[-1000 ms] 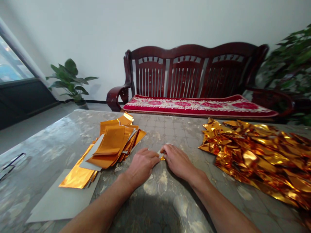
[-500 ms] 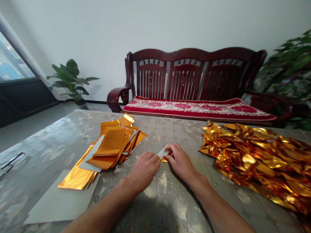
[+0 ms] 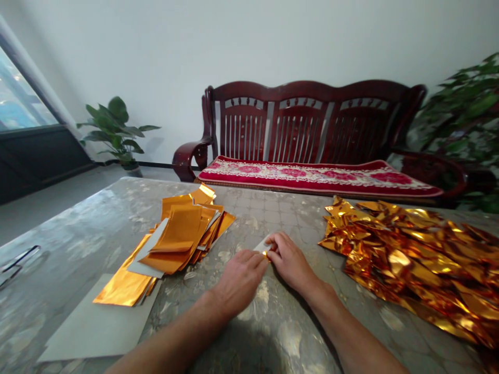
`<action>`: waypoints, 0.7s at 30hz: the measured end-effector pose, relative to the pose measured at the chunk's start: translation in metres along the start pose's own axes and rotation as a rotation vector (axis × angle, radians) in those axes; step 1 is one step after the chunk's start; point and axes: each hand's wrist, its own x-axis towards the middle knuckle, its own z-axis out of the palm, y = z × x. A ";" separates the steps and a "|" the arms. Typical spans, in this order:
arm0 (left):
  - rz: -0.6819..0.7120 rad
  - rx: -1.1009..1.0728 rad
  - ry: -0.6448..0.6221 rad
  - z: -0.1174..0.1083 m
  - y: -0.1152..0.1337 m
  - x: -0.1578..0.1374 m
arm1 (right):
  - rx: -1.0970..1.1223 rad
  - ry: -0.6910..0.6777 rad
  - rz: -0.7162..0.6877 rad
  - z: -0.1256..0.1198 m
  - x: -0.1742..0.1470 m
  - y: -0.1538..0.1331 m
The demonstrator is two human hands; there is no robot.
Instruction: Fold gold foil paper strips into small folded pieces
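Note:
In the middle of the table, both my hands close on one small piece of foil paper [image 3: 262, 244], pale on its upper face with a glint of gold below. My left hand [image 3: 244, 275] has its fingers bent over the near left part, hiding most of it. My right hand [image 3: 287, 258] pinches the right end between thumb and fingers. To the left lies a loose stack of gold foil paper sheets [image 3: 177, 228], some with a grey-white side up. A heap of folded shiny gold foil pieces [image 3: 413, 259] spreads over the right side.
A grey sheet [image 3: 101, 330] lies under the stack's near end. Black-edged glasses or a similar thin object [image 3: 19, 265] rests at the far left. Beyond the patterned table [image 3: 128, 202] stand a dark wooden bench [image 3: 296, 124] and a potted plant [image 3: 117, 135].
My left hand has shifted slightly right and nearer, closer to the right hand's fingertips. The right hand has barely moved and keeps its pinch on the paper.

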 end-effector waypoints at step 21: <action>-0.047 0.066 -0.116 -0.005 -0.001 0.005 | -0.004 -0.108 -0.069 -0.026 0.011 0.022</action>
